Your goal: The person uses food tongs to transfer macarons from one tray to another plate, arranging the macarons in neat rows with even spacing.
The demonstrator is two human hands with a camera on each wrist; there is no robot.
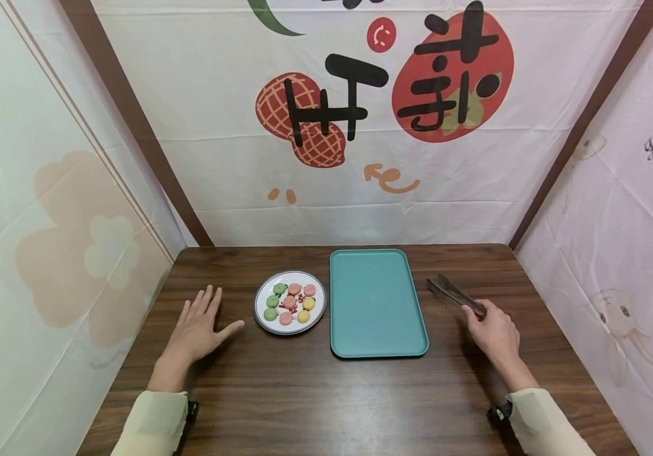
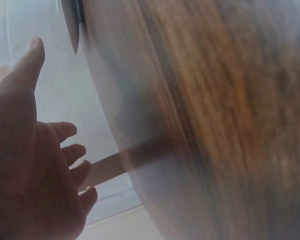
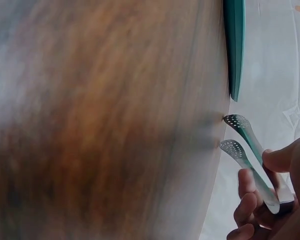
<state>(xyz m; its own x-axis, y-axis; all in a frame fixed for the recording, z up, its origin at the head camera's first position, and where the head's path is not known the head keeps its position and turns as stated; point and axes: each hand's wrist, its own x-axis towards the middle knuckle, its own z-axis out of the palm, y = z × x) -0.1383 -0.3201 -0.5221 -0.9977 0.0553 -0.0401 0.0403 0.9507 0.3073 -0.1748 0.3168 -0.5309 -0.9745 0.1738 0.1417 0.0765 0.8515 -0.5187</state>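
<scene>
My right hand [image 1: 495, 332] grips a pair of metal tongs [image 3: 252, 172] near their closed end. Their perforated tips stand slightly apart, close over the table to the right of the teal tray [image 1: 379, 304]. With fingers straight and thumb spread, my left hand [image 1: 194, 330] is at the left of the table, holding nothing. The nearest thing to it is a white plate [image 1: 261, 315] with a blue rim. Several small round pieces in green, pink and yellow lie on that plate, among them a green piece [image 1: 270, 314] and a yellow piece [image 1: 303, 316].
The dark wooden table [image 1: 303, 405] reaches back to a printed white cloth [image 1: 212, 171]. More cloth hangs along the left and right sides. The plate and the tray stand side by side near the middle, with a narrow gap between them.
</scene>
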